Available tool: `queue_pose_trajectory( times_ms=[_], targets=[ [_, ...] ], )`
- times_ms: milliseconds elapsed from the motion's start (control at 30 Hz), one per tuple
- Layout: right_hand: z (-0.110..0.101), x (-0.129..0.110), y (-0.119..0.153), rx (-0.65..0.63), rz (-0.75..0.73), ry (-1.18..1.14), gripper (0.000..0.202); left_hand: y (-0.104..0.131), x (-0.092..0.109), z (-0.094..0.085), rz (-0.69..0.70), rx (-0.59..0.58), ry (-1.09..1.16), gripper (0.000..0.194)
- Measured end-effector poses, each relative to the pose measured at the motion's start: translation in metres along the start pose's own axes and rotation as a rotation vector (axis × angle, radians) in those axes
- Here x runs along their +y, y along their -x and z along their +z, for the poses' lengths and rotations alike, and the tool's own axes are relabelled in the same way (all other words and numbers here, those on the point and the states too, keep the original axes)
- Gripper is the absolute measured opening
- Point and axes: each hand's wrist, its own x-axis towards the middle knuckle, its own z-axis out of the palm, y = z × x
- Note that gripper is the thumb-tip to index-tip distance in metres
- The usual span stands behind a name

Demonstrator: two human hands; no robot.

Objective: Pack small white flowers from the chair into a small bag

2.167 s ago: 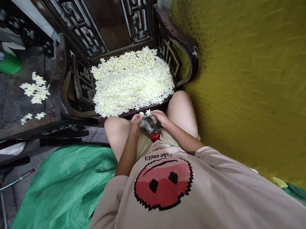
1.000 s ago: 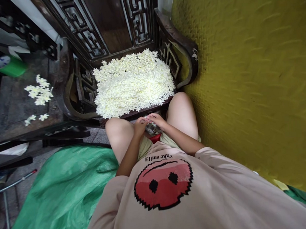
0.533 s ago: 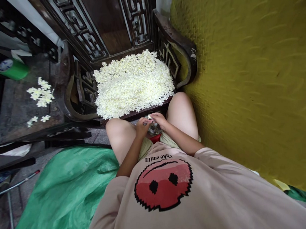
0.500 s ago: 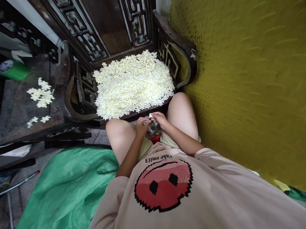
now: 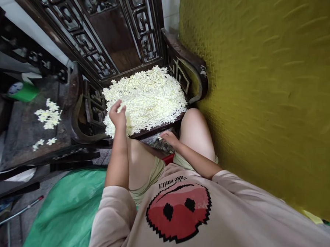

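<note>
With 12 o'clock set straight ahead of the wearer and the lap as the dial centre, the flower heap (image 5: 149,98) lies between 11 and 12 o'clock, spread over the seat of the carved chair (image 5: 116,37). The left hand (image 5: 118,113) is positioned between 10 and 11 o'clock, in front of the heap's left portion as viewed. Its fingers are curled and the thumb stands apart from the index finger; contact with the heap, and whether the hand holds anything, cannot be determined.

The right hand (image 5: 170,138) is located at 12 o'clock, between the knees and just short of the chair's front edge. Thumb and fingertips are pinched on a single flower (image 5: 160,138), which projects toward 9 o'clock. Below this hand is a speckled grey surface (image 5: 152,140); a red item (image 5: 168,159) is visible at the lap.

Between 9 and 10 o'clock stands the side table (image 5: 17,131). It carries a cluster of loose flowers (image 5: 50,114), with a smaller group (image 5: 40,144) at the cluster's 6 o'clock side. A green cylinder (image 5: 26,92) with a white end is placed near the cluster, between its 10 and 11 o'clock. The green sheet (image 5: 64,213) occupies 8 o'clock. The yellow wall (image 5: 263,96) extends along 2 to 3 o'clock.
</note>
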Motion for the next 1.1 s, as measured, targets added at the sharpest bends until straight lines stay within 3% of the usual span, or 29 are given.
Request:
queue_pose_trajectory(
  times_ms=[100,233,333,467,700,833,1100],
  targets=[
    [0.0,0.0,-0.001,-0.015,-0.006,0.02,0.008,0.063,-0.021,-0.007,0.045,-0.084,-0.06,0.03],
    [0.0,-0.001,0.002,-0.071,0.013,0.017,0.01,0.158,-0.043,0.001,-0.034,-0.317,-0.099,0.028],
    [-0.002,-0.003,0.005,-0.083,0.032,0.002,0.011,0.198,-0.046,0.01,0.016,-0.447,-0.165,0.024],
    [-0.005,-0.006,0.008,-0.069,0.044,-0.008,0.011,0.204,-0.045,0.017,0.125,-0.489,-0.3,0.019],
    [-0.009,-0.007,0.008,-0.112,0.055,-0.026,0.018,0.202,-0.042,0.016,0.09,-0.403,-0.246,0.015],
    [-0.009,-0.004,0.005,-0.137,0.023,-0.033,0.022,0.202,-0.044,0.018,-0.077,-0.332,-0.055,0.023],
    [-0.007,0.002,0.002,-0.147,-0.085,-0.053,0.026,0.192,-0.067,0.024,-0.496,-0.327,0.353,0.039]
  ],
)
